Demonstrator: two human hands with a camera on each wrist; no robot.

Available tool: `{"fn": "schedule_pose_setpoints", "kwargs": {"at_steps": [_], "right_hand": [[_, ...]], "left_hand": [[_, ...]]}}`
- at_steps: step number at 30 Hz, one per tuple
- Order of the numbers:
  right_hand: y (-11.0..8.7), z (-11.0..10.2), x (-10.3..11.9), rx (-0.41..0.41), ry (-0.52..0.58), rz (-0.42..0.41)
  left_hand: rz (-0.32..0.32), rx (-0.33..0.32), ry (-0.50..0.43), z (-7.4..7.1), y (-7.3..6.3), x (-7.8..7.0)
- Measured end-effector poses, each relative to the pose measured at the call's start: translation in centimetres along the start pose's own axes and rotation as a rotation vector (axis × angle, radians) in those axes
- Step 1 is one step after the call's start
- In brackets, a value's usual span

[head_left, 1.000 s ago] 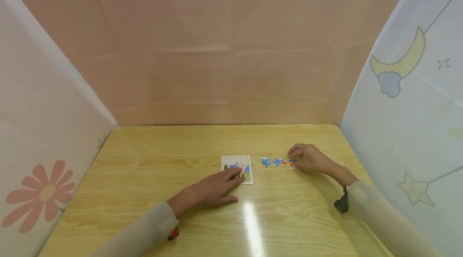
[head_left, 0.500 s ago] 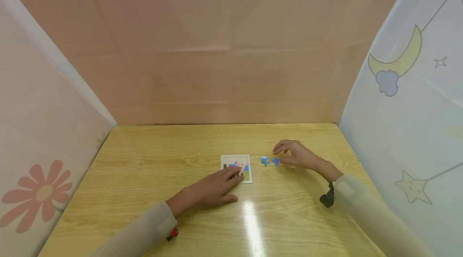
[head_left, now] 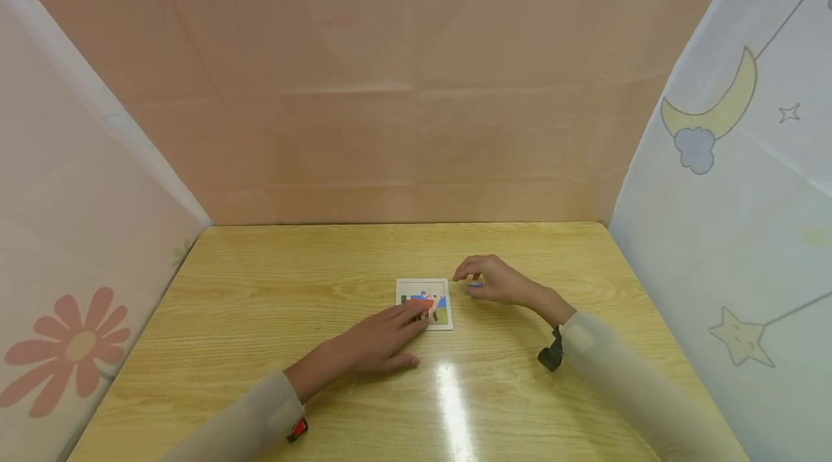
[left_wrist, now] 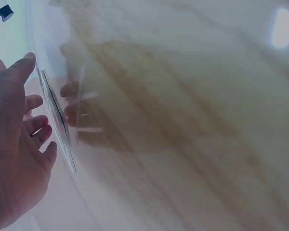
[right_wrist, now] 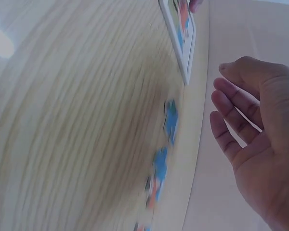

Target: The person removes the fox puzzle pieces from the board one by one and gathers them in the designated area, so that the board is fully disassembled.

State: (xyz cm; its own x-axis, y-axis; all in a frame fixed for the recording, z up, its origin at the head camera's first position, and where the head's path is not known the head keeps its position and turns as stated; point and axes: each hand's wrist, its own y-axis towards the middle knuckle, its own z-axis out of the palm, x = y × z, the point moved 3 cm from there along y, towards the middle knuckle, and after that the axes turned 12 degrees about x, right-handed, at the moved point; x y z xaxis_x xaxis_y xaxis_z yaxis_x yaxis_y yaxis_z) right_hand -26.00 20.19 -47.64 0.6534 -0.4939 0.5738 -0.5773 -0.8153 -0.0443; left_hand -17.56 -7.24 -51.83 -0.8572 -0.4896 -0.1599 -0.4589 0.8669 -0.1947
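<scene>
A small square jigsaw puzzle in a white frame [head_left: 422, 280] lies on the wooden table. Its lower part shows a coloured picture, while the strip along the far side is bare. My left hand [head_left: 383, 338] rests with straight fingertips over the puzzle's near part, hiding some of it. Just right of the frame hovers my right hand [head_left: 499, 283], fingers loosely bent and nothing held. Beneath it, a blue and green puzzle piece [right_wrist: 171, 121] lies nearest the frame. Farther along the row are a blue and orange piece [right_wrist: 157, 173] and a third piece [right_wrist: 142, 227], partly cut off.
The wooden table [head_left: 260, 274] meets a peach-coloured back sheet [head_left: 416, 159]. Patterned cloth walls [head_left: 715, 245] close off both sides. A bright light reflection [head_left: 451, 404] shows on the near tabletop.
My right hand has moved left, from the farthest loose piece along the row to beside the frame. The left hand has drawn back slightly to the left on the puzzle.
</scene>
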Motion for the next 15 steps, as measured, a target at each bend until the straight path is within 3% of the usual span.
{"fn": "schedule_pose_setpoints", "kwargs": {"at_steps": [4, 10, 15], "right_hand": [[1.3, 0.6, 0.4, 0.020, 0.014, -0.012], [2.9, 1.4, 0.8, 0.031, 0.052, -0.017], [4.2, 2.2, 1.1, 0.043, 0.085, -0.021]], "left_hand": [[-0.016, 0.022, -0.033, 0.1, -0.8, 0.0], [-0.015, 0.013, -0.002, 0.1, -1.6, 0.0], [-0.017, 0.051, 0.016, 0.3, -2.2, 0.1]]}}
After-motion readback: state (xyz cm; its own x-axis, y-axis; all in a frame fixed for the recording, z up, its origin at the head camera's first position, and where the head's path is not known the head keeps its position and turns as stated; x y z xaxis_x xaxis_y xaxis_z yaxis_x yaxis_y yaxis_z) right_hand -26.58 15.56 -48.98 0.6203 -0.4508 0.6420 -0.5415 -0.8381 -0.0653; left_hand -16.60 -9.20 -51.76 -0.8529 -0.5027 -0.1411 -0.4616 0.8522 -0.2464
